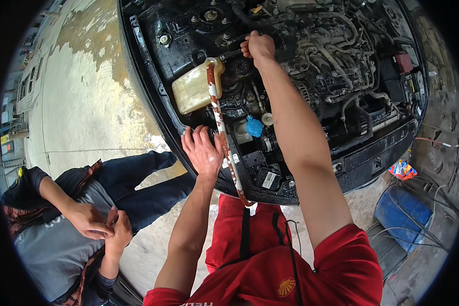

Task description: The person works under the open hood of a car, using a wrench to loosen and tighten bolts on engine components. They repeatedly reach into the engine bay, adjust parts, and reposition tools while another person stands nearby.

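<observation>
My right hand (258, 47) reaches deep into a car's engine bay, its fingers curled closed beside a dark hose (232, 54). What they grip, if anything, is hidden. My left hand (204, 151) lies on the black front edge of the bay, palm down with fingers apart. Right beside it, a white rod with rust-red patches (218, 112) slants from the top of a yellowed plastic reservoir (191, 91) down past the front edge. A blue cap (254, 126) sits between my two arms.
The dirty engine (324, 61) fills the bay to the right, with a battery area and red cover (404, 62) beyond. A co-worker (61, 239) stands close at left, hands together. A blue drum (404, 214), cables and a colourful wrapper (403, 170) are at lower right.
</observation>
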Action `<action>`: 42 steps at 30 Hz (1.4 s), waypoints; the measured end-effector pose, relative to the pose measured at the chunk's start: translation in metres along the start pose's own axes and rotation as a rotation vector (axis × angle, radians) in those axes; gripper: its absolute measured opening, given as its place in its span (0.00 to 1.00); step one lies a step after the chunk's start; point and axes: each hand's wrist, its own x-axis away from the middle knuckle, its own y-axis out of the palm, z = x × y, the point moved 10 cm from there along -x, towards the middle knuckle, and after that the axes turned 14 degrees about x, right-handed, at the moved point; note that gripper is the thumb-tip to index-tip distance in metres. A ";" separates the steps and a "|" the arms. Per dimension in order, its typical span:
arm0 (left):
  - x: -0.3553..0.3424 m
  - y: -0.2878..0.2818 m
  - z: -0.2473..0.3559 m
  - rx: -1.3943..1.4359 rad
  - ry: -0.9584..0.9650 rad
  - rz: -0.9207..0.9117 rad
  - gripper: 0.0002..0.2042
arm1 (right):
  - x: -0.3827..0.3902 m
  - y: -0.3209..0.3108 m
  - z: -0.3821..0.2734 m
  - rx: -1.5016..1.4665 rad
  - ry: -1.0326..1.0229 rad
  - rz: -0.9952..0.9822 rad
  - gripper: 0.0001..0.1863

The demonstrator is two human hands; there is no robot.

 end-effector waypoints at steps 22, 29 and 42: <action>-0.001 -0.003 -0.001 0.054 0.011 0.017 0.20 | 0.068 0.088 -0.068 0.882 -0.536 0.144 0.27; -0.001 -0.004 -0.003 0.081 0.021 0.028 0.20 | 0.079 0.069 -0.155 0.840 -0.770 0.266 0.31; 0.001 -0.005 -0.014 0.197 -0.005 0.001 0.22 | 0.153 0.053 -0.027 1.044 -0.304 -0.071 0.39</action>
